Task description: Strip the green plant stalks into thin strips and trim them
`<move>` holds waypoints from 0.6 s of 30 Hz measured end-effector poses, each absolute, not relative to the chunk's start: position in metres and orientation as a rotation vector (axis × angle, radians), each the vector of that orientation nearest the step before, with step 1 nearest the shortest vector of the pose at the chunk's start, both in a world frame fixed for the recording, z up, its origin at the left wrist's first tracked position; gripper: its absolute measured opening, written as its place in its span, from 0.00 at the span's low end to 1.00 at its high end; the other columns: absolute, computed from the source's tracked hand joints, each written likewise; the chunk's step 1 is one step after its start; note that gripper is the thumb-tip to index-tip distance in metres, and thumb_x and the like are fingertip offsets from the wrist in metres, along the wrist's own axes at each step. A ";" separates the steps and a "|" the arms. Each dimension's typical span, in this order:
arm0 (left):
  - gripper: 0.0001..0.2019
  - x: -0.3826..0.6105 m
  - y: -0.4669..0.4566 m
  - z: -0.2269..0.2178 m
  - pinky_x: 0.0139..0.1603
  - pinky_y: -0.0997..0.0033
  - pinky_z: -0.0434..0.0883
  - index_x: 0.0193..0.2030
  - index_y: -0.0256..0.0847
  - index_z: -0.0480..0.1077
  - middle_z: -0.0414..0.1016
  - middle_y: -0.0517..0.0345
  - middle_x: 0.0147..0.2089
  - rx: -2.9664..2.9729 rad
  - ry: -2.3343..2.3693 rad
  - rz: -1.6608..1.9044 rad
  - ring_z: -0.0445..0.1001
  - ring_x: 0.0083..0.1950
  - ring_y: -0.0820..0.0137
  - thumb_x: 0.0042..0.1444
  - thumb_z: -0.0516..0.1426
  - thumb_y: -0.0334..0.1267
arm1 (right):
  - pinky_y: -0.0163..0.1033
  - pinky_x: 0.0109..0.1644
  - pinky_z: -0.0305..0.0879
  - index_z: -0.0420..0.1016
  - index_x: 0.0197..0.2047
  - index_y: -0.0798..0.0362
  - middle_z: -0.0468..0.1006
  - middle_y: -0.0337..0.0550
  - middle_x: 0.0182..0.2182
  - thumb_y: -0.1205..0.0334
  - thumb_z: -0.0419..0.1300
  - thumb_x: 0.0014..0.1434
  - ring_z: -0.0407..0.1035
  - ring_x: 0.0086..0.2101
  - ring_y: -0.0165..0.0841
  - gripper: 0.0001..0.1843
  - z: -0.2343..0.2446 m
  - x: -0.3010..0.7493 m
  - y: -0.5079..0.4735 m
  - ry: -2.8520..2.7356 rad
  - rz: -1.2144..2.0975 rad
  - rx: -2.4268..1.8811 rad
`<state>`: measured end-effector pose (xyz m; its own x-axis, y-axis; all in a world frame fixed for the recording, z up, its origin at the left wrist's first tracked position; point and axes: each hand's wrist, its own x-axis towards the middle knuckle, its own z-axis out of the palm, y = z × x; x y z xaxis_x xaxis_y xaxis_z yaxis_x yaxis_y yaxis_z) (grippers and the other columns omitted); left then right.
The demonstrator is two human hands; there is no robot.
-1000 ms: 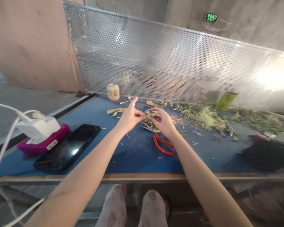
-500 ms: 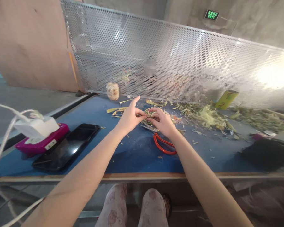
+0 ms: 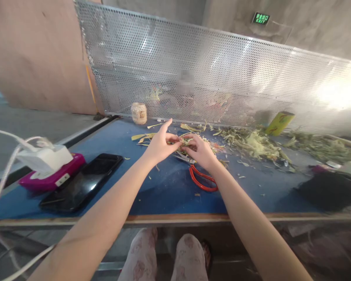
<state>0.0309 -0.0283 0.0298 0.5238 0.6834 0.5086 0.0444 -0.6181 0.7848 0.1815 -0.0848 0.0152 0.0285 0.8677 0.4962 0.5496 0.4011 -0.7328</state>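
Observation:
My left hand and my right hand meet over the blue table, both pinching a small bundle of pale green leaf strips. The left index finger sticks up while thumb and other fingers pinch. Red-handled scissors lie on the table just under my right wrist, blades pointing left.
A heap of leaf scraps spreads along the back right. A black phone, a magenta box with a white charger sit at left. A small jar and a perforated metal screen stand behind; a black bag lies right.
The hands have stayed together over the strips, fingers shifting only slightly; the view has drifted a little.

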 end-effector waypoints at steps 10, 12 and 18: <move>0.40 0.033 -0.026 0.026 0.39 0.65 0.69 0.63 0.35 0.42 0.74 0.52 0.36 1.983 0.574 1.082 0.73 0.38 0.68 0.45 0.59 0.33 | 0.36 0.36 0.64 0.68 0.36 0.51 0.75 0.39 0.31 0.60 0.56 0.50 0.70 0.32 0.31 0.08 0.012 0.185 -0.084 -1.661 0.219 -1.285; 0.37 0.033 -0.025 0.026 0.38 0.66 0.70 0.62 0.35 0.44 0.74 0.54 0.33 1.973 0.586 1.097 0.73 0.34 0.70 0.46 0.58 0.33 | 0.35 0.33 0.64 0.68 0.35 0.52 0.74 0.39 0.29 0.59 0.55 0.50 0.69 0.28 0.30 0.09 0.013 0.183 -0.084 -1.649 0.314 -1.296; 0.34 0.033 -0.026 0.029 0.29 0.69 0.72 0.59 0.35 0.48 0.73 0.54 0.30 1.864 0.657 1.116 0.72 0.30 0.70 0.46 0.58 0.30 | 0.34 0.29 0.61 0.66 0.32 0.52 0.69 0.37 0.24 0.55 0.46 0.57 0.65 0.22 0.27 0.13 0.017 0.181 -0.086 -1.693 0.303 -1.432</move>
<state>0.0331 -0.0257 0.0288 0.4647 0.7670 0.4424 0.0143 -0.5060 0.8624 0.1811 -0.0859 0.0173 0.0445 0.8898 0.4542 0.6773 0.3073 -0.6684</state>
